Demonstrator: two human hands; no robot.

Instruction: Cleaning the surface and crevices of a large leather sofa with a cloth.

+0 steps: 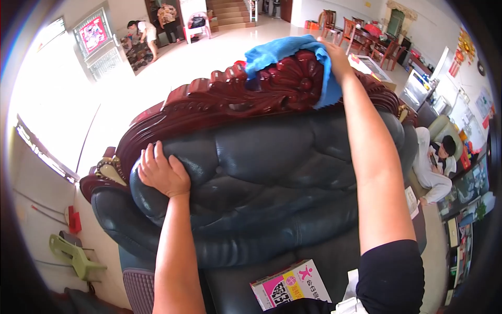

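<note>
My right hand (335,58) reaches to the top of a sofa and grips the right end of a blue cloth (280,50). The cloth drapes over the highest part of the carved, glossy red-brown wooden crest (290,84), and one end hangs down its front. Part of my fingers is hidden behind the crest and cloth. With fingers spread, my left hand (164,170) rests on the left end of the dark leather backrest (266,153) and holds nothing.
A printed carton (292,284) lies on the seat close to my body. At right, a person (435,165) sits holding a phone. Two people (147,37) stand in the far left background. A green plastic chair (76,257) is at lower left, a dining table (370,37) far right.
</note>
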